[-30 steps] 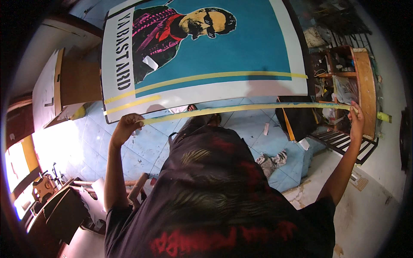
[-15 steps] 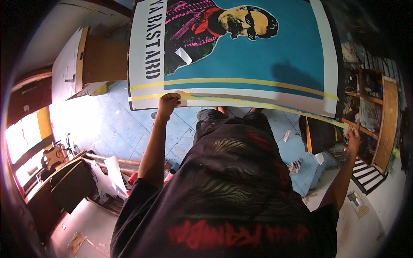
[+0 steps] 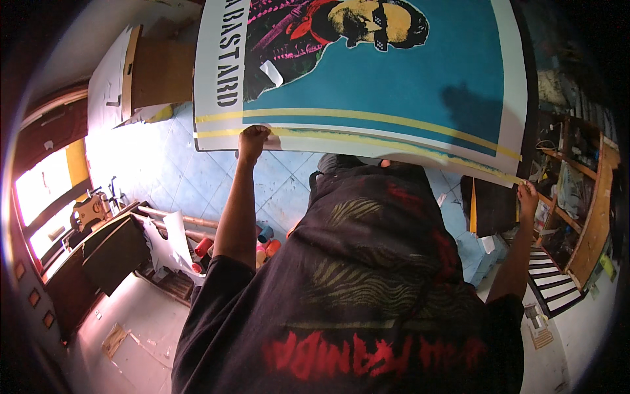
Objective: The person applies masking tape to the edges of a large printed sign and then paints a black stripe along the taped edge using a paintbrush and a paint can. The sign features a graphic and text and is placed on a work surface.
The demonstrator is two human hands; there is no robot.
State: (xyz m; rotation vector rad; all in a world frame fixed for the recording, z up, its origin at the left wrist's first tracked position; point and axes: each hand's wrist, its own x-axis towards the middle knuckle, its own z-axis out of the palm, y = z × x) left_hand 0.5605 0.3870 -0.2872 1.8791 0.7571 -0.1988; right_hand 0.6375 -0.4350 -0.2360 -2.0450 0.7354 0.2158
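Observation:
A large board (image 3: 407, 85) stands in front of me, painted teal with a portrait figure and a white border. Across its lower part runs one strip of yellow tape (image 3: 367, 117). A second yellow tape strip (image 3: 394, 144) lies below it along the white border. My left hand (image 3: 252, 139) is closed on that lower strip's left end, pressed against the board. My right hand (image 3: 527, 195) pinches the strip's other end just past the board's lower right corner. My dark printed shirt hides the floor below the board.
A wooden shelf unit (image 3: 590, 217) full of small items stands at the right. A cardboard box (image 3: 157, 72) leans at upper left. Spray cans (image 3: 266, 240) and cut white paper (image 3: 174, 240) lie on the blue tiled floor (image 3: 164, 171), beside a dark table (image 3: 111, 249).
The tape was stretched in the air below the board between both hands. Now it lies along the board's lower border, and my left hand has moved up onto the board.

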